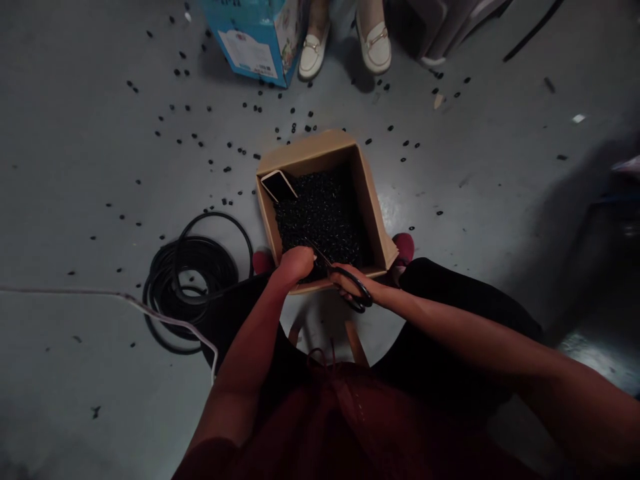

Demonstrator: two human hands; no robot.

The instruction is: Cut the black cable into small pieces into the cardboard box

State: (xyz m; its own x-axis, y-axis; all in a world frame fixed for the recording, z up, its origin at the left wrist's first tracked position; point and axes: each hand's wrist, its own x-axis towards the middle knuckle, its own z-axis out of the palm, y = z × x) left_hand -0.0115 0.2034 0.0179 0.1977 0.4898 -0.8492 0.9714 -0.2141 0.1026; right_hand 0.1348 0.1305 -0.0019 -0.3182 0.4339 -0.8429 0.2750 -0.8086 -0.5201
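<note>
My right hand [356,280] clasps black-handled scissors [361,299] by their loops; my closed left hand [295,263] hides its hold, above light, loose black rubber pieces [325,213] in a brown cardboard box [305,157].

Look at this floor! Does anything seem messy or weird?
Yes. Lots of small black pieces are scattered across the grey floor, all around the cardboard box, instead of sitting in the pile inside it. A phone is also odd: it lies inside the box, right beside the pile.

White loafers [375,47] stand beside a blue printed carton [255,40]; a white cord [90,291] crosses the grey floor [500,200].
</note>
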